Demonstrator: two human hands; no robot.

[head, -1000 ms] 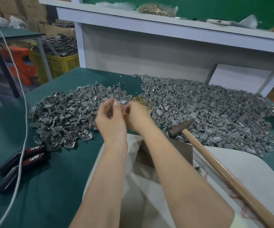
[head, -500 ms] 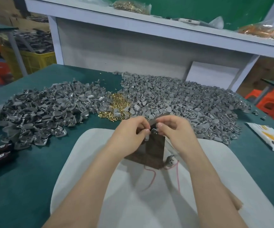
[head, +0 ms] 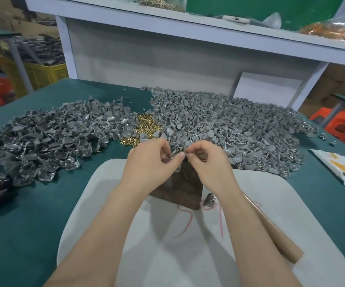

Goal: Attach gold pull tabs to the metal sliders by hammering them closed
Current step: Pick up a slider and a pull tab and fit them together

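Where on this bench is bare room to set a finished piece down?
Bare green mat: between the left grey pile and the white pad, and between pad and packet on the right. The pad's near left corner is bare too. Crowded: far half, with the gold heap and right grey pile.

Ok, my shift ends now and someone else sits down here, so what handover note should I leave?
Left hand and right hand both pinch one small metal piece over the dark block.
Gold tabs lie between the left slider pile and right slider pile.
Hammer handle lies on the white pad, unheld.
Done: cannot tell which sliders are finished.
Left: probably seat this piece on the block, hammer it closed, then continue.
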